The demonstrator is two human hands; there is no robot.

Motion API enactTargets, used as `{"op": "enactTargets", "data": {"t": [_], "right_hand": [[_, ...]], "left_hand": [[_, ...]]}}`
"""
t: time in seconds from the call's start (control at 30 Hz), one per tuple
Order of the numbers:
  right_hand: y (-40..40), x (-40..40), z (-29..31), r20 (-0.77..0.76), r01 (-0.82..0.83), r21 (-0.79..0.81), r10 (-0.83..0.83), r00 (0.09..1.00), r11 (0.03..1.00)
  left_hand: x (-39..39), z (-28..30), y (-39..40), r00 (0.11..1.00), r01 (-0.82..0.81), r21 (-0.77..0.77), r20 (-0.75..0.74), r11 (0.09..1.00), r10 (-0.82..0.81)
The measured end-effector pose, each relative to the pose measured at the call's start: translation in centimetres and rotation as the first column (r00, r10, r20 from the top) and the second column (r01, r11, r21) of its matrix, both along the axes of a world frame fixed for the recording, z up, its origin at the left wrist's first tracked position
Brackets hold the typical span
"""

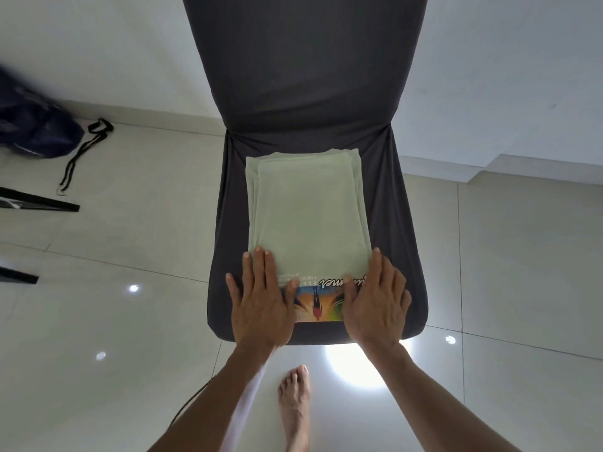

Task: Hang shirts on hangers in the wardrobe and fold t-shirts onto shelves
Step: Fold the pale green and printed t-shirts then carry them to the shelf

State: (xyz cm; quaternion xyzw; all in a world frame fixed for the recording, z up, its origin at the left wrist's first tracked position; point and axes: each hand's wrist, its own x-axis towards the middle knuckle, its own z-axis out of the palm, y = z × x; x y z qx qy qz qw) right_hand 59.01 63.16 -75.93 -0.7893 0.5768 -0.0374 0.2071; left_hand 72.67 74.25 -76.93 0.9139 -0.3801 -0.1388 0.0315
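Note:
A pale green t-shirt (308,216) lies folded into a tall rectangle on the seat of a chair with a dark grey cover (391,223). A colourful print with black lettering shows at the shirt's near end. My left hand (261,301) lies flat on the near left corner of the shirt, fingers straight and spread. On the near right corner rests my right hand (375,301), also flat with straight fingers. The print is partly hidden under both hands.
The chair stands on glossy white floor tiles (130,353) against a white wall. A dark blue bag (36,125) with a black strap (81,151) lies on the floor at far left. Dark furniture edges (39,203) jut in from the left. My bare foot (295,402) is below the chair.

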Motion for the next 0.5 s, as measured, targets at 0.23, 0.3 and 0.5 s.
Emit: {"op": "enactTargets", "data": {"t": [0.23,0.3,0.5], "right_hand": [[-2.3,1.2,3.8,-0.019,0.349,0.543,-0.404,0.914,0.764],[-2.1,0.9,4.1,-0.041,0.335,0.541,-0.373,0.927,0.771],[0.2,0.8,6.7,0.364,0.202,0.608,-0.495,0.789,0.768]], "left_hand": [[-1.3,3.0,-2.8,0.998,-0.018,-0.047,-0.065,0.999,0.015],[-1.1,3.4,-3.9,0.988,-0.049,-0.043,-0.148,0.998,0.042],[-1.3,8.2,-7.9,0.856,-0.236,-0.139,-0.499,0.962,0.138]]}}
